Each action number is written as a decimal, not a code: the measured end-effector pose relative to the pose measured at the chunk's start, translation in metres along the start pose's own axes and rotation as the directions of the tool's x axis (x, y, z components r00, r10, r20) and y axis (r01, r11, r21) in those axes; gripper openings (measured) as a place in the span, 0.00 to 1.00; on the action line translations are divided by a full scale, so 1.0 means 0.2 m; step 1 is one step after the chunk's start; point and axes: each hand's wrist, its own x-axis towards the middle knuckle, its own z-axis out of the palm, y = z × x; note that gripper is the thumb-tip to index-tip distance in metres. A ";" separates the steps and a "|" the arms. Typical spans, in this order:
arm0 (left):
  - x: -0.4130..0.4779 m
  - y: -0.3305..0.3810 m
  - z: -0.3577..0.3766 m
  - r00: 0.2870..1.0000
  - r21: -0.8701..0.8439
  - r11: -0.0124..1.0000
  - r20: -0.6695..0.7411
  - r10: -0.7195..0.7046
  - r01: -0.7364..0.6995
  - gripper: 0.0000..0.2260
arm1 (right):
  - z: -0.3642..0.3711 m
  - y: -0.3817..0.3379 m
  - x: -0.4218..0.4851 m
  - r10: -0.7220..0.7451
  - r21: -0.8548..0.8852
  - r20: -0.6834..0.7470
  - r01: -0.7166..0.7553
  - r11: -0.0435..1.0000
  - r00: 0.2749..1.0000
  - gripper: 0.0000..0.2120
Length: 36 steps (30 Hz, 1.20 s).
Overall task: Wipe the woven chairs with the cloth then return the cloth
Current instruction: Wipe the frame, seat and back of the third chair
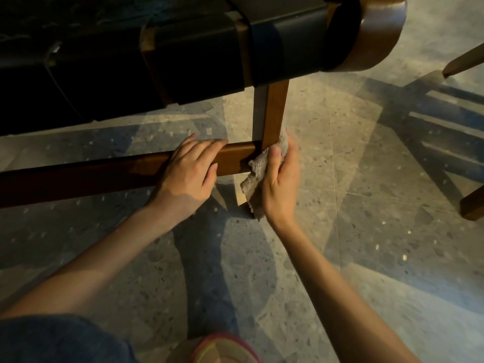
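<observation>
The woven chair fills the top of the view, with dark straps wrapped over a brown wooden frame. Its leg drops to the floor and a low crossbar runs left from it. My left hand lies over the crossbar, its fingers curled over the top edge. My right hand presses a grey fluffy cloth around the lower part of the leg, just right of the joint with the crossbar. The leg's foot is hidden behind the cloth.
Speckled terrazzo floor lies all around. Wooden parts of another chair stick in at the right edge, with slatted shadows beside them. My knee in blue cloth and a pink sandal show at the bottom.
</observation>
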 end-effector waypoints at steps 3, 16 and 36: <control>0.00 0.00 0.00 1.000 -0.004 1.000 -0.002 -0.003 0.003 0.19 | 0.01 0.00 0.00 -0.025 -0.002 -0.021 0.024 1.000 0.999 0.25; 0.00 -0.02 0.02 1.000 0.030 0.999 -0.015 -0.010 0.011 0.19 | 0.03 -0.01 0.08 -0.197 -0.102 -0.043 0.191 0.976 0.980 0.23; -0.01 -0.01 0.01 0.999 0.075 0.996 -0.017 0.044 -0.042 0.21 | 0.02 0.14 -0.03 -0.007 -0.177 0.091 0.023 0.984 0.996 0.30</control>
